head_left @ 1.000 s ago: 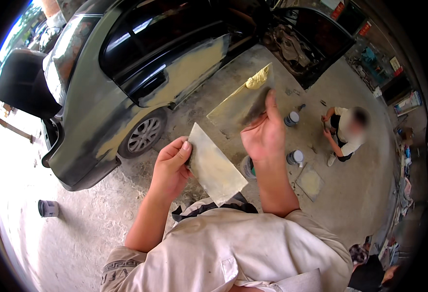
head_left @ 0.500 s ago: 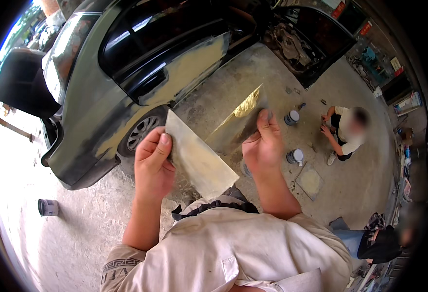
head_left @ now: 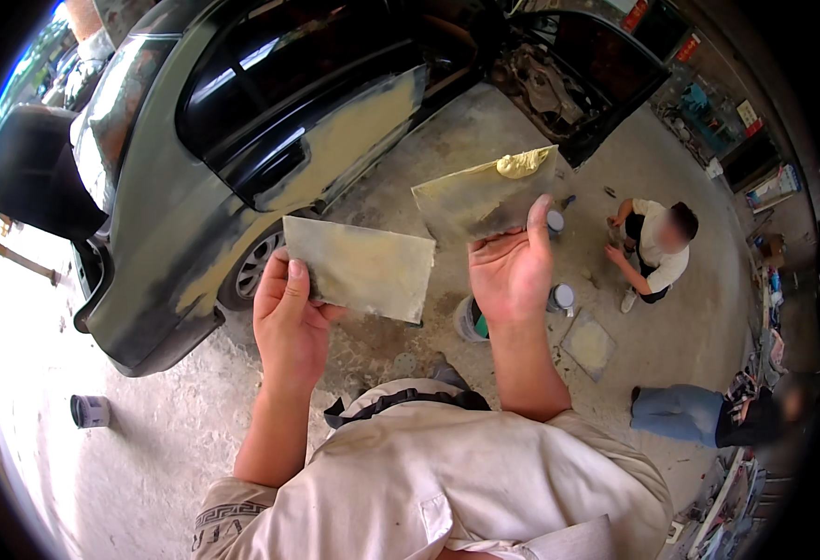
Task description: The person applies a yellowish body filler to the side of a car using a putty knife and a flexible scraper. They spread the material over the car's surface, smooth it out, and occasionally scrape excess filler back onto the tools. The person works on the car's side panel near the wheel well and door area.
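So your left hand (head_left: pixel 289 317) is pinching one smeared flat plate (head_left: pixel 365 269) by its left edge, and your right hand (head_left: pixel 513 275) has a second plate (head_left: pixel 480 205) by its near edge, yellow paste (head_left: pixel 522 164) lumped on the far rim. Both are up in front of you, patchy car (head_left: pixel 163 196) beyond.
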The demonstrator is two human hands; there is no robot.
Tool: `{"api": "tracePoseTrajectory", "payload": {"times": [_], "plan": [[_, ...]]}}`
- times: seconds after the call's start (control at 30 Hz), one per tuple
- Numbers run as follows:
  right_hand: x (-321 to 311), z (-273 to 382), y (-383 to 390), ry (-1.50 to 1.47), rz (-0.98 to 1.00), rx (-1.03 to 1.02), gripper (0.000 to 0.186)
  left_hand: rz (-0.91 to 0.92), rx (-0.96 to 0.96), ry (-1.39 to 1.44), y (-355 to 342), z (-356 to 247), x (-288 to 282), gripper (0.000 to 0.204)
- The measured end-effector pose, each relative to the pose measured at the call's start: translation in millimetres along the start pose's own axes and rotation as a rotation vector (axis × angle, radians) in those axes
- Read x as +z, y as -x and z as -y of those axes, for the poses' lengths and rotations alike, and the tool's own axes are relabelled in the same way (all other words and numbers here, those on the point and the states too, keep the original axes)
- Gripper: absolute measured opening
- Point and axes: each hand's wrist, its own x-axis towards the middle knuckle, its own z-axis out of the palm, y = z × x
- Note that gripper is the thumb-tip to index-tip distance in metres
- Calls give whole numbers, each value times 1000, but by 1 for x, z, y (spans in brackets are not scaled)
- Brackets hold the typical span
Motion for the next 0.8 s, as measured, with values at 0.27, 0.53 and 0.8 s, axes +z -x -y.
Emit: {"api": "tracePoseTrajectory", "payload": {"times": [0.27,0.53,0.8], "plan": [[-26,-10,22,-55,-23,527,28,-26,190,53,-10,-7,-18,22],[-21,-41,66,-191,-158,883,24,-80,341,-51,-13,-10,-19,21],[-2,-36,54,-263,-81,830,26,-71,435,-265,-4,-1,-16,20]]}}
